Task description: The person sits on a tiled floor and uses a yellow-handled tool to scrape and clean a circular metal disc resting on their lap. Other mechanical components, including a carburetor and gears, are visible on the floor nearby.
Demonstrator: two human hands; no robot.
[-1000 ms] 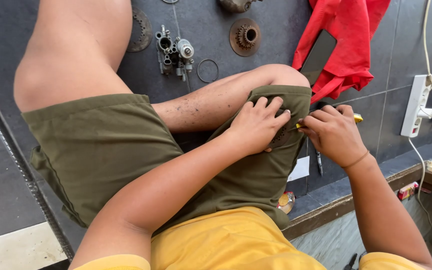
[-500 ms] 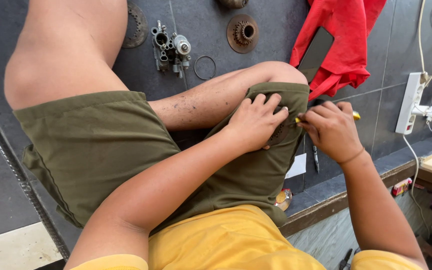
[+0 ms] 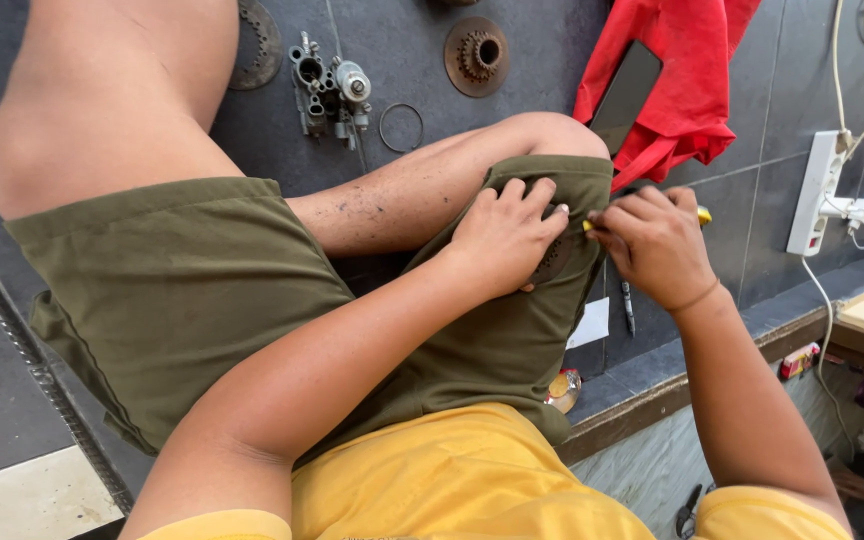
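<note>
I sit on a dark tiled floor in olive shorts [image 3: 202, 290] and a yellow shirt. My left hand [image 3: 507, 238] rests on my right thigh near the knee. Its fingers are closed over a small dark round metal part [image 3: 552, 262] that is mostly hidden beneath them. My right hand [image 3: 655, 245] is just to the right, nearly touching the left hand. It grips a yellow-handled tool [image 3: 700, 214]. The tool's front end points at the part between the two hands.
On the floor beyond my knees lie a metal carburettor-like assembly [image 3: 332, 90], a thin ring [image 3: 401, 127], a rusty sprocket disc [image 3: 479, 55] and a toothed plate [image 3: 257, 40]. A black phone [image 3: 627, 95] lies on a red cloth [image 3: 687, 110]. A white power strip [image 3: 817, 195] lies right.
Both hands stay together on the thigh with the same grips. The view has shifted slightly, so the things on the floor sit a little higher in the picture.
</note>
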